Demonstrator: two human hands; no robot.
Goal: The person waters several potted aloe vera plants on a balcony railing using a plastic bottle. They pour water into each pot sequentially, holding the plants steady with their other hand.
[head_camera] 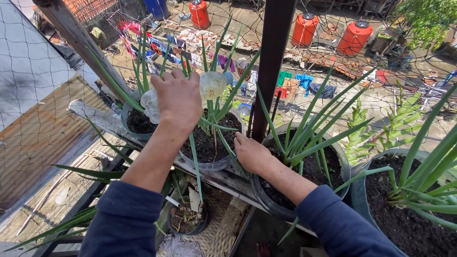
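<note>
Filling the right half of the frame: large round planter pots (354, 200) of dark soil with long stiff green leaves, plainly heavy and not for lifting with one hand. At centre, a clear-walled pot (209, 164) of dark soil with a spiky green plant (216, 102), standing on a narrow ledge (223, 178) beside a dark upright post (271, 62), netting behind and a yard with red barrels far below. Upper middle of the frame: a clear plastic bottle (212, 84), tipped on its side above that pot, pale-blue capped end toward the right, base toward the left over a smaller dark pot (138, 124). Thin-walled and crinkly by the look, so likely light, soft under pressure and prone to buckle if squeezed hard; possibly slick if wet, though wetness cannot be told here. Best held around the middle of the body, as now, with even pressure rather than a pinch at the neck. Left hand (178, 100) wrapped over the bottle's midsection from above, fingers curled closed around it, knuckles up. Right hand (251, 153) lower, at centre, laid flat on the rim between the clear pot and the planter to its right, fingers together and holding nothing. Both forearms in dark blue sleeves.
</note>
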